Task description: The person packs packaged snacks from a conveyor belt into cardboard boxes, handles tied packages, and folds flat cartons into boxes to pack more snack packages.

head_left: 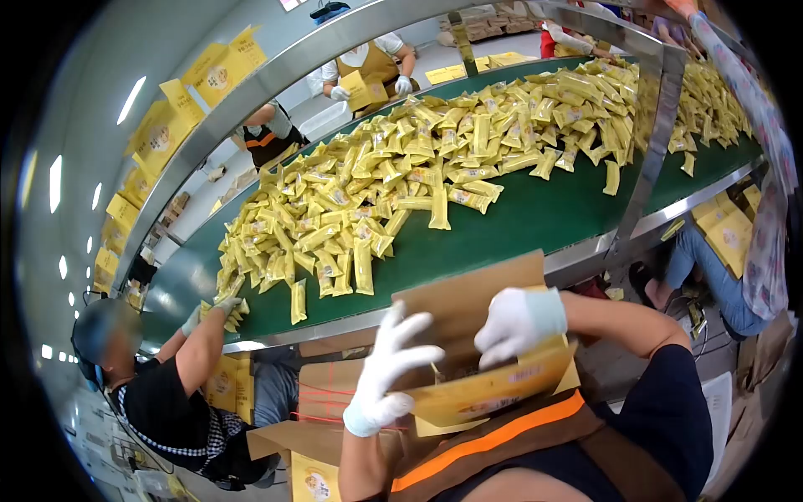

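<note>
An open yellow carton (477,389) with brown cardboard insides lies against my front, its flap raised toward the belt. My left hand (389,368), in a white glove, is at the carton's left side with its fingers spread, and nothing shows in it. Over the carton's opening is my right hand (514,325), also gloved in white, its fingers bent down and inward; what they hold, if anything, is hidden. Beyond the carton, many small yellow packets (360,201) are heaped on the green conveyor belt (468,251).
A metal rail (335,326) edges the belt, and a metal post (652,159) rises at the right. A person in black (180,376) reaches onto the belt at the left. Across it, another person holds a yellow carton (362,89). An open brown box (335,389) stands at my left.
</note>
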Action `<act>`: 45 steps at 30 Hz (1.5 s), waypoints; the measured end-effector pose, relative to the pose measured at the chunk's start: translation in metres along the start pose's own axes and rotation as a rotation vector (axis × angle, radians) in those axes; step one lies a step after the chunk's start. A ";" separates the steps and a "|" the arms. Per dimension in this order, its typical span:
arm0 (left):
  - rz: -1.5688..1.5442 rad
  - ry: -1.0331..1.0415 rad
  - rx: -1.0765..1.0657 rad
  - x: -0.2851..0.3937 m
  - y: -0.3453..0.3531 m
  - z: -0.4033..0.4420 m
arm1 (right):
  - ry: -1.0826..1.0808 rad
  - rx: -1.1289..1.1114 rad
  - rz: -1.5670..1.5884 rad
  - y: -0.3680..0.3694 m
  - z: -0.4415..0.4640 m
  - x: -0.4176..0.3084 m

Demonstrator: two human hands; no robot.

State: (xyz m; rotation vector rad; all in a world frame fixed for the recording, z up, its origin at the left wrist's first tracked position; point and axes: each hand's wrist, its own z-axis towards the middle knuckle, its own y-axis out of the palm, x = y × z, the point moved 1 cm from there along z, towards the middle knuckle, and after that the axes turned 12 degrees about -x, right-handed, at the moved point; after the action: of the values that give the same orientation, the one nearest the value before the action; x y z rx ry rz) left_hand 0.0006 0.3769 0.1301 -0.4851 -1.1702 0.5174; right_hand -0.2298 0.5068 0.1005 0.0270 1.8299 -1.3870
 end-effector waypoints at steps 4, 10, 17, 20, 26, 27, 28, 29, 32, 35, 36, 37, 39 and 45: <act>-0.212 0.100 -0.515 -0.001 0.008 0.021 | -0.037 -0.110 -0.435 0.047 0.007 -0.010; -0.635 -0.071 -0.899 -0.017 0.013 0.023 | 0.151 0.797 -0.831 0.007 -0.022 -0.045; -0.124 -0.110 -0.751 0.034 0.007 0.040 | 0.131 0.446 -0.292 0.054 -0.056 -0.032; 0.606 -0.177 -0.426 0.031 0.023 0.059 | 0.186 0.576 -0.099 0.060 -0.060 -0.023; 0.602 -0.264 -0.097 -0.019 0.011 0.003 | 0.355 1.299 1.015 0.144 -0.077 0.040; 0.564 -0.255 -0.048 -0.022 0.008 -0.001 | 0.326 1.190 1.074 0.170 -0.065 0.034; 0.525 -0.245 0.005 -0.027 0.005 -0.005 | 0.297 1.078 1.127 0.195 -0.055 0.028; 0.485 -0.238 0.056 -0.029 0.002 -0.010 | 0.247 0.939 1.394 0.229 -0.043 0.048; 0.220 -0.249 0.439 -0.023 0.007 -0.027 | 0.109 0.787 1.184 0.171 -0.046 0.017; -0.500 -0.224 0.892 -0.038 0.063 -0.038 | 0.009 0.730 1.097 0.045 -0.061 -0.055; -0.738 -0.241 0.947 -0.039 0.087 -0.035 | 0.173 0.529 0.825 0.014 -0.063 -0.071; -0.806 -0.105 0.918 -0.082 0.120 -0.050 | 0.327 0.331 0.547 -0.005 -0.061 -0.078; -0.402 -0.248 0.780 -0.143 0.162 -0.090 | 0.290 0.078 0.148 -0.008 -0.039 -0.074; -0.122 -0.548 0.854 -0.083 0.076 -0.069 | 0.261 -0.431 -0.277 0.036 0.027 -0.066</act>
State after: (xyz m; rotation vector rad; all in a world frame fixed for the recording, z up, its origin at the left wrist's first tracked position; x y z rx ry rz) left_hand 0.0312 0.3796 0.0012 0.4916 -1.3462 1.0100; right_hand -0.1533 0.5275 0.1108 -0.2908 2.3929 -1.1808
